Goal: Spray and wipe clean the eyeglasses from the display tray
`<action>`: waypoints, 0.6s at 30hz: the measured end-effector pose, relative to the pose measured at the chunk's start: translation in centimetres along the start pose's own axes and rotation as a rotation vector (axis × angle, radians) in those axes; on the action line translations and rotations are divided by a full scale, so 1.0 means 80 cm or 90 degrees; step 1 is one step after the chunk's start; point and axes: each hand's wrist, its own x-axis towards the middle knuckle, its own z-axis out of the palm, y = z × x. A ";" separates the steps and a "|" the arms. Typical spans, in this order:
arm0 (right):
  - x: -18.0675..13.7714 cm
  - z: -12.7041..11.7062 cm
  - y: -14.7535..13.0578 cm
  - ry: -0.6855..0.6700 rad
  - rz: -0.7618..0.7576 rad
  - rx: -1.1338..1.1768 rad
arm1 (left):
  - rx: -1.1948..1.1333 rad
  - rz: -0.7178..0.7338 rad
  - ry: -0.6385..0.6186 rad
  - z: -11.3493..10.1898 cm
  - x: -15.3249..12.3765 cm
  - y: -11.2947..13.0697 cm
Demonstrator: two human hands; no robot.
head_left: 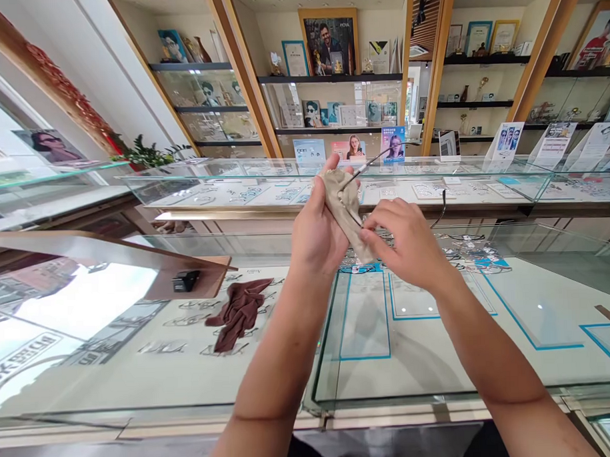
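A beige cleaning cloth (340,199) lies across the palm and fingers of my left hand (312,235), and the thumb presses on its edge. Wrapped partly in this cloth is a thin pair of eyeglasses (370,163). One dark temple sticks out up and to the right, while the other curves up behind my right hand (408,241). My right thumb and fingertips pinch the eyeglasses at the cloth's lower right edge. The lenses are mostly hidden by the cloth and fingers. Both hands are raised above the glass display counter (324,368).
A crumpled brown cloth (240,311) lies on the left counter, near a small black box (185,280) on a wooden board (156,277). Several eyeglasses (468,249) rest behind my right hand. Another glass showcase (223,175) with standing cards crosses behind, before shelves (330,77).
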 end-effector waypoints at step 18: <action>-0.019 -0.073 -0.005 -0.139 0.104 0.219 | 0.120 0.239 -0.006 -0.029 0.007 0.022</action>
